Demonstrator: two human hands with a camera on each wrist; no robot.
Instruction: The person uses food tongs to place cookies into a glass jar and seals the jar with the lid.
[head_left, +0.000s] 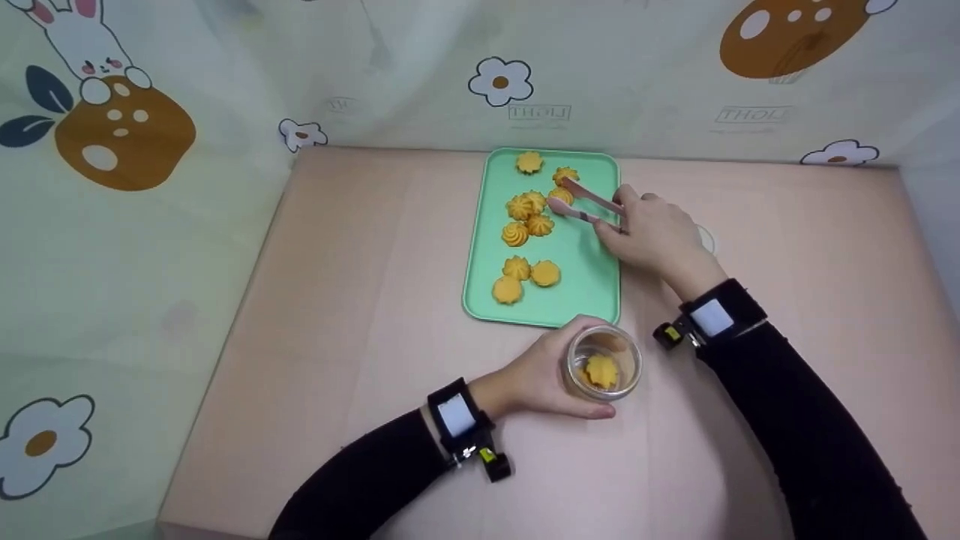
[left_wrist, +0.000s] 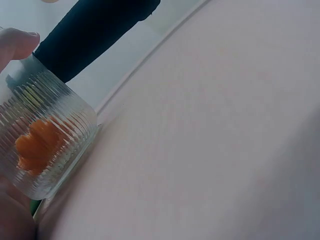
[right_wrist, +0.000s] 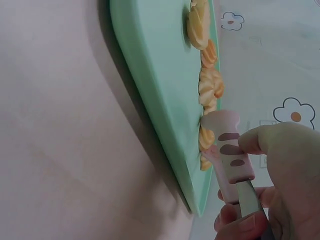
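While the right hand [head_left: 660, 234] grasps pink tongs [head_left: 594, 198], their tips stand either side of a swirled cookie [head_left: 560, 196] on a green tray [head_left: 592, 296], contact unclear. The left hand [head_left: 541, 376] is wrapped around a ribbed clear jar [left_wrist: 75, 107] near the tray, cookie inside. Cookies look light, stiff, crumbly: best pinched gently by their sides, low down.

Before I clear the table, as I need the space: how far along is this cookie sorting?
Done: at least one cookie lies in the glass jar, held by the left hand. In hand: the right hand holds pink tongs near cookies on the green tray. Left: probably those remaining on the tray, if all are meant for the jar.
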